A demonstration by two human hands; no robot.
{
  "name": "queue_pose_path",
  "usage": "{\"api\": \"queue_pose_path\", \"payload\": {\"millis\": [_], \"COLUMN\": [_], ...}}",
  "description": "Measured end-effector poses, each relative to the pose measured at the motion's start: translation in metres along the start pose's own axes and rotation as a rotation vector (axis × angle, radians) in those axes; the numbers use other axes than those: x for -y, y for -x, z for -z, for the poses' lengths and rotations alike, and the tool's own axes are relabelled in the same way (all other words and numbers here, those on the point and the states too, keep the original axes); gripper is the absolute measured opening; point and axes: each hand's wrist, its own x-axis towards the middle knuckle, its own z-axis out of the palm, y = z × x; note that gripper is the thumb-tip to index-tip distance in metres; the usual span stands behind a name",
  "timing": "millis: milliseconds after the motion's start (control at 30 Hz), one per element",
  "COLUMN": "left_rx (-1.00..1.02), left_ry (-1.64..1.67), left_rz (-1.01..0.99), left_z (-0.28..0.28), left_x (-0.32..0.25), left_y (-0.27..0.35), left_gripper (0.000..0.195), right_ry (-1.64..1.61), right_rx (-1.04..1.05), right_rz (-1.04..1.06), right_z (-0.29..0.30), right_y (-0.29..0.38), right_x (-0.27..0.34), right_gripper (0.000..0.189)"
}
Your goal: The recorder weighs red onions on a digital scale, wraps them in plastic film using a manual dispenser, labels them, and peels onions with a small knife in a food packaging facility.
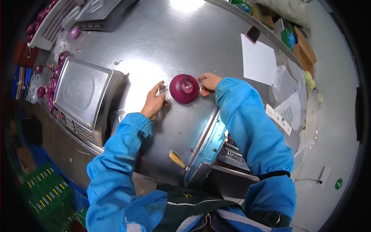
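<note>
A large red onion (183, 90) rests on the stainless steel table before me, its cut-looking end facing up. Clear plastic film (162, 90) lies around it, though the film's full extent is hard to see. On the onion's left, my left hand (153, 101) pinches one edge of the film between thumb and fingers. My right hand (210, 83) grips film on the opposite side, with the fingertips close to the onion's skin. Nearer my body lies a tool with a yellow handle (177, 160), next to a light-blue metal frame (213, 145).
A weighing scale (84, 90) stands left, with several red onions (55, 81) behind it. A white crate (55, 26) holds more onions. Farther right lie a paper sheet (257, 59) and a phone (253, 34). Green crates (49, 197) sit below the table at left.
</note>
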Motion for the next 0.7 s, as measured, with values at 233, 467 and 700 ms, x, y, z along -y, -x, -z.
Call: {"api": "queue_pose_path", "payload": {"millis": [233, 467, 700], "left_rx": [0.111, 0.437, 0.616], "left_ry": [0.059, 0.021, -0.135], "left_rz": [-0.197, -0.274, -0.172], "left_z": [-0.035, -0.147, -0.255], "left_x": [-0.068, -0.079, -0.023], "left_y": [0.080, 0.141, 0.164], "left_gripper": [0.062, 0.057, 0.052], "right_ry": [-0.084, -0.273, -0.167], "right_rx": [-0.189, -0.622, -1.051], "right_rz": [0.469, 0.571, 0.455], "right_z": [0.027, 0.087, 0.099], "right_y": [0.106, 0.255, 0.274], "right_x": [-0.017, -0.132, -0.275], "right_gripper": [0.039, 0.029, 0.020]}}
